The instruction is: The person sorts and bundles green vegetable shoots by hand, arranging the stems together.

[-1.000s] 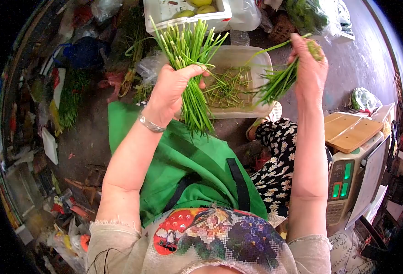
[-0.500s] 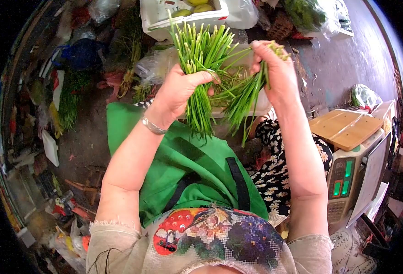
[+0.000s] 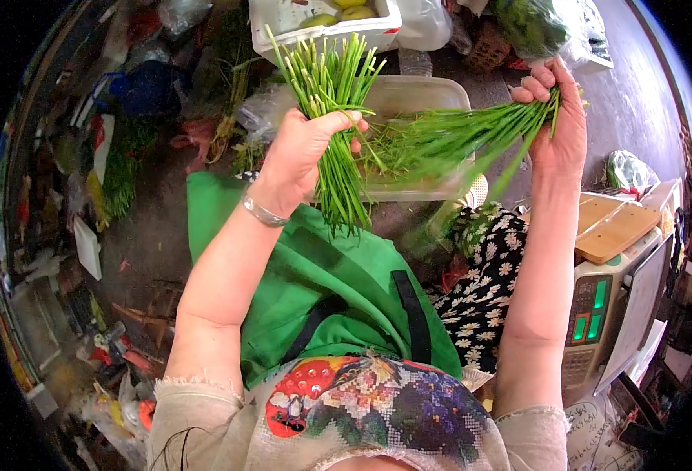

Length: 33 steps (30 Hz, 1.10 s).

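Observation:
My left hand (image 3: 303, 153) is wrapped round the middle of a thick upright bunch of garlic chives (image 3: 332, 82), pale cut ends up and green tips hanging below. Out to the right, my right hand (image 3: 554, 118) grips the cut ends of a smaller bunch of garlic chives (image 3: 456, 137). Its leaves stretch leftward, slightly blurred, their tips close to the left-hand bunch. Beneath both bunches lies a clear plastic tub (image 3: 460, 94), with loose green bits in it.
A white foam box (image 3: 334, 35) holding yellow-green fruit stands at the top. At right is a digital scale (image 3: 593, 306) with a wooden board (image 3: 624, 228) on it. Bagged greens (image 3: 530, 27) lie at upper right. A green apron (image 3: 307, 275) covers my lap.
My right hand has swung right and away from the left, and its bunch has gone from hanging down to stretched out sideways. My left hand keeps its hold with little movement.

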Motion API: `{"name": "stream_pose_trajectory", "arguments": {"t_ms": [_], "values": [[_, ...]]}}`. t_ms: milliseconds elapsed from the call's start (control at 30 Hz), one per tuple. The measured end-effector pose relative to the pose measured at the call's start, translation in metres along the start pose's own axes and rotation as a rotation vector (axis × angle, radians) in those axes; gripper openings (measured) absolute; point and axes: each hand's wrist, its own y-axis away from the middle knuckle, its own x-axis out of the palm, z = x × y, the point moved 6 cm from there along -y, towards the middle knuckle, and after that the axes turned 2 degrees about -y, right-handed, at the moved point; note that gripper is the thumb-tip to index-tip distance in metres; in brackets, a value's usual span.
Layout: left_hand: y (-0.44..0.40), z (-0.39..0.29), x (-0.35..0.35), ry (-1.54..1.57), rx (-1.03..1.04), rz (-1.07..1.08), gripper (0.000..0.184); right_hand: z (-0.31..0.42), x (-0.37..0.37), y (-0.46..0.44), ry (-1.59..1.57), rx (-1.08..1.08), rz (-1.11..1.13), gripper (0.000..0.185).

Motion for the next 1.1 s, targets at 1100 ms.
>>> {"name": "stream_pose_trajectory", "arguments": {"t_ms": [1100], "values": [[-0.005, -0.015, -0.03, 0.083, 0.127, -0.155, 0.013, -0.005, -0.013, 0.009, 0.469, -0.235, -0.334, 0.012]]}}
